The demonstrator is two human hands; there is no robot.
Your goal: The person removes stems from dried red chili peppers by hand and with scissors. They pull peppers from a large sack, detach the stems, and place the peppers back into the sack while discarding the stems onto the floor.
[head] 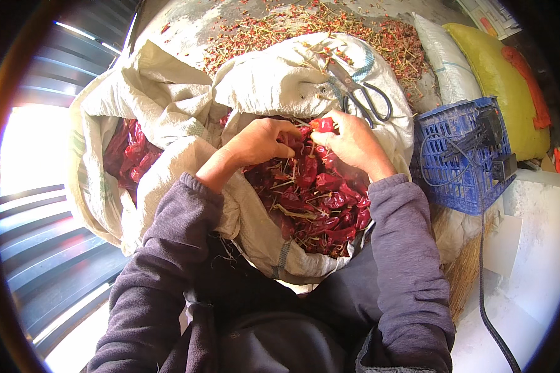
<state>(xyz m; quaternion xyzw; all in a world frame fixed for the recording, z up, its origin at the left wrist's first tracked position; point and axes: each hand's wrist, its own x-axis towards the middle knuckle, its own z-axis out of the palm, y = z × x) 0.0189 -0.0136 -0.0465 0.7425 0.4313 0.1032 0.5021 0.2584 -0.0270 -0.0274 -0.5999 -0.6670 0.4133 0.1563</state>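
Dried red chili peppers (pixel 329 198) with pale stems fill an open woven sack (pixel 261 224) in front of me. My right hand (pixel 350 142) holds a red pepper (pixel 322 125) between thumb and fingers at the sack's far side. Beside it, my left hand (pixel 263 140) curls over dark red peppers; its fingertips partly hide what they grip. Black-handled scissors (pixel 352 88) lie on the sack's folded far edge, beyond my right hand. A second woven sack (pixel 91 186) on the left holds more red peppers (pixel 137 151).
Pepper stems and red scraps (pixel 270 35) are strewn over the concrete floor. At the right stand a blue plastic crate (pixel 452 186) with black cables, a white sack (pixel 450 60) and a yellow sack (pixel 490 65). A corrugated metal wall (pixel 65 261) runs along the left.
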